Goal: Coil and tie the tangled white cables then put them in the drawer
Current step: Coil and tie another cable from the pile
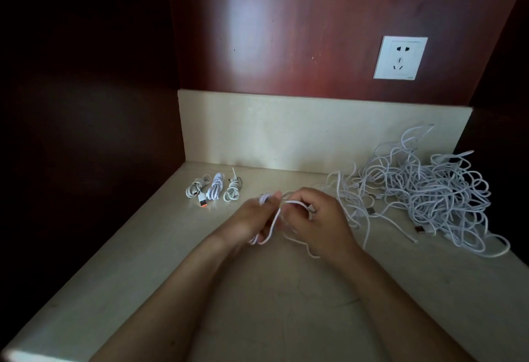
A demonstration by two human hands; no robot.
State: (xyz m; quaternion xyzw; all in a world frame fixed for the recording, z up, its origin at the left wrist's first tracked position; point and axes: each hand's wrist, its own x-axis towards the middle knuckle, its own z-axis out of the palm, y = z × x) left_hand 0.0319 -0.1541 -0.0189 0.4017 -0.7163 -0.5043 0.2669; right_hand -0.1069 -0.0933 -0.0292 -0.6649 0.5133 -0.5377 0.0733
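Both the left hand (252,215) and right hand (315,218) grip a light, limp white cable (273,222), likely best pinched at its loops.

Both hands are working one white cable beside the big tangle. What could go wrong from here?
The cable held by the left hand and right hand seems to run into the tangled pile; pulling may tighten knots.
The loops in the left hand look loose and could slip apart before tying.
The pile's outer loops lie near the right edge of the counter and might slide off.
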